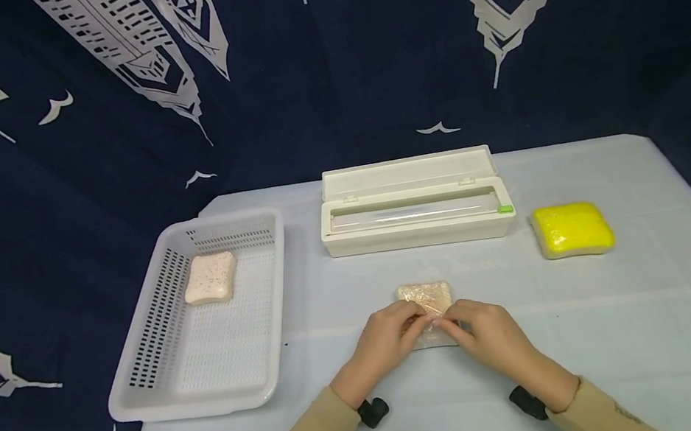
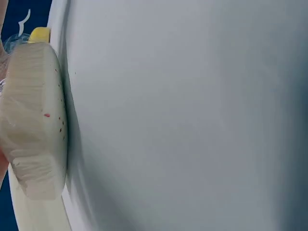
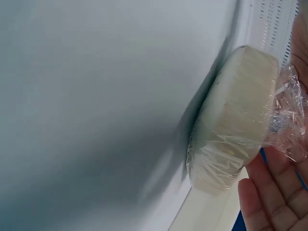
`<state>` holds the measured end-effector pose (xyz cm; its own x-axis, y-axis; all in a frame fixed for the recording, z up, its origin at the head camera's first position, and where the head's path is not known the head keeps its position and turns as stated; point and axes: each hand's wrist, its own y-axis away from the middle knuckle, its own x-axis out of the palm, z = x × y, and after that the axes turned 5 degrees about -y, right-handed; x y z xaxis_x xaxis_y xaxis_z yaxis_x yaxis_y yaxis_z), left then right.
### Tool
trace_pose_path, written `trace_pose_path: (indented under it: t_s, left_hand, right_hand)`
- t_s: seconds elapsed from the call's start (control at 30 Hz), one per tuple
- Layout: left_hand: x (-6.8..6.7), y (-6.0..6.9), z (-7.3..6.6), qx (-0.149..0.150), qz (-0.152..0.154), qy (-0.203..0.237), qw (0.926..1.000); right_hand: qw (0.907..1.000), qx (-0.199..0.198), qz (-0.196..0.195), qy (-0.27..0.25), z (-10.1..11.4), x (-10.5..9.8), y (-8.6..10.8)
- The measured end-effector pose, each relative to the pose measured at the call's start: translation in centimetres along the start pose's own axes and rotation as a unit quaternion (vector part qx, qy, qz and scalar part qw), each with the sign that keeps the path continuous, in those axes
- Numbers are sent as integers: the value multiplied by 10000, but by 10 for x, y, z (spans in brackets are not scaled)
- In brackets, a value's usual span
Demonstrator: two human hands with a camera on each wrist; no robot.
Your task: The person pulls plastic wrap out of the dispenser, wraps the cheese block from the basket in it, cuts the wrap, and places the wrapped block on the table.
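A cream soap bar (image 1: 426, 296) with reddish specks lies on the table between both hands, wrapped in clear cling film (image 3: 288, 113). My left hand (image 1: 388, 333) pinches the film over the top of the bar. Facing it, my right hand (image 1: 489, 334) pinches the same bunched film, their fingertips nearly meeting. In the left wrist view the wrapped side of the soap bar (image 2: 31, 120) is smooth near its base, and the left fingers are mostly out of frame. The right wrist view shows gathered film beside the right fingers (image 3: 274, 187).
A white perforated basket (image 1: 276, 315) at left holds a pinkish speckled soap bar (image 1: 210, 278). Behind the hands stands a cream cling film dispenser (image 1: 418, 236), lid raised, with a green slider at its right end. A shiny yellow block (image 1: 572, 229) sits at the right.
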<state>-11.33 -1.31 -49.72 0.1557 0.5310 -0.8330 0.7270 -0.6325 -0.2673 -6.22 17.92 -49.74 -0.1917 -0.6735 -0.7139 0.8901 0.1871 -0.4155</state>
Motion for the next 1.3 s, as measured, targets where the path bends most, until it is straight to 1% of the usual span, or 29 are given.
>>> trace_pose_path:
  t_s: [0.13, 0.2, 0.27, 0.33, 0.4, 0.5, 0.6, 0.73, 0.8, 0.83, 0.87, 0.9, 0.93, 0.97, 1.0, 1.03, 1.07, 1.1, 1.13, 1.17, 1.2, 1.23, 1.27, 1.3]
  left_hand:
    - [4, -6, 0, -594, -334, 217, 9974]
    - [6, -9, 0, -862, -457, 306, 9948]
    - [9, -11, 0, -1091, -530, 382, 9919]
    - [10, -14, 0, -1266, -602, 467, 9890]
    - [12, -16, 0, -1408, -636, 484, 9868]
    - [14, -19, -1, -1569, -676, 387, 9845]
    - [15, -20, -1, -1745, -682, 269, 9819]
    - [15, -22, -1, -2002, -689, 458, 9762]
    - [14, -22, -1, -2085, -706, 646, 9733]
    - [14, -22, 0, -2116, -718, 737, 9719]
    - [14, -21, 1, -2137, -739, 815, 9707]
    - [14, -19, 2, -2154, -755, 873, 9697]
    - [13, -18, 3, -2165, -789, 935, 9686]
    - [12, -17, 4, -2172, -840, 994, 9674]
    - [10, -15, 4, -2180, -907, 1019, 9664]
    - [9, -14, 5, -2184, -963, 1016, 9658]
    - [7, -13, 6, -2186, -1026, 988, 9653]
    - [4, -13, 6, -2185, -1082, 936, 9653]
    - [2, -12, 6, -2179, -1142, 878, 9653]
    - [0, -12, 7, -2181, -1175, 808, 9655]
    - [-2, -11, 7, -2171, -1186, 710, 9663]
    - [-3, -11, 7, -2158, -1181, 629, 9672]
    - [-5, -11, 7, -2136, -1180, 536, 9683]
    - [-6, -10, 8, -2106, -1174, 474, 9693]
  right_hand:
    - [9984, 556, -69, -121, -3, 2, -8]
    - [9954, 919, -27, -261, -3, 3, -12]
    - [9906, 1299, 80, -430, -4, 4, -16]
    - [9835, 1687, 218, -620, -4, 5, -19]
    - [9740, 2058, 371, -873, -5, 5, -23]
    - [9571, 2563, 579, -1220, -7, 5, -27]
    - [9399, 3000, 765, -1441, -10, 5, -31]
    - [9206, 3412, 983, -1625, -15, 6, -35]
    - [9156, 3491, 1024, -1710, -17, 6, -36]
    - [9143, 3504, 1024, -1755, -17, 5, -35]
    - [9151, 3483, 976, -1780, -16, 5, -34]
    - [9191, 3404, 887, -1777, -15, 4, -32]
    - [9269, 3254, 736, -1720, -14, 3, -30]
    - [9389, 2984, 534, -1631, -12, 2, -26]
    - [9539, 2586, 319, -1492, -9, 1, -23]
    - [9707, 2053, 136, -1245, -7, 1, -18]
    - [9856, 1423, -12, -917, -5, 1, -14]
    - [9958, 741, -123, -533, -2, 1, -9]
    - [9997, 57, -199, -140, 0, 1, -5]
    - [9980, -570, -199, 195, 2, 2, -1]
    - [9928, -1088, -127, 476, 4, 3, 3]
    - [9869, -1465, 18, 681, 5, 4, 7]
    - [9820, -1698, 192, 808, 7, 6, 9]
    - [9783, -1823, 358, 913, 8, 7, 11]
